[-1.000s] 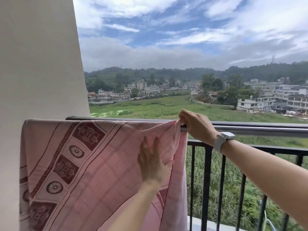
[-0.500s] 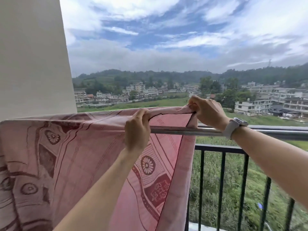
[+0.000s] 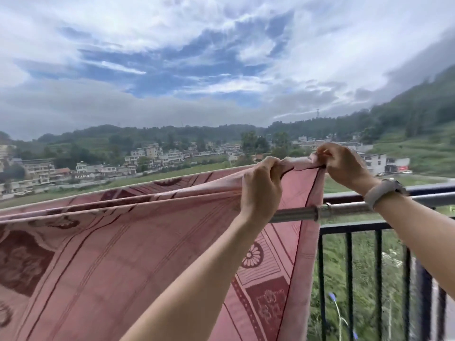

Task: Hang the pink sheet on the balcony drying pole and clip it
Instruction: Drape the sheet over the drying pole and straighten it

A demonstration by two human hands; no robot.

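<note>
Sheet [image 3: 123,242] up — pink sheet draped over the drying pole [image 3: 295,214], top edge lifted above it. We see left hand [image 3: 262,185] gripping a fold w/ curled fingers, right hand [image 3: 342,166] pinching the corner, watch [image 3: 380,193] on the wrist, railing [image 3: 357,227] behind.

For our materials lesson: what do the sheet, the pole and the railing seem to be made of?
Pink sheet: soft woven fabric, matte; it folds and creases.
Drying pole: probably steel, silvery with a dull shine.
Railing: likely painted metal, dark, slim straight bars.
</note>
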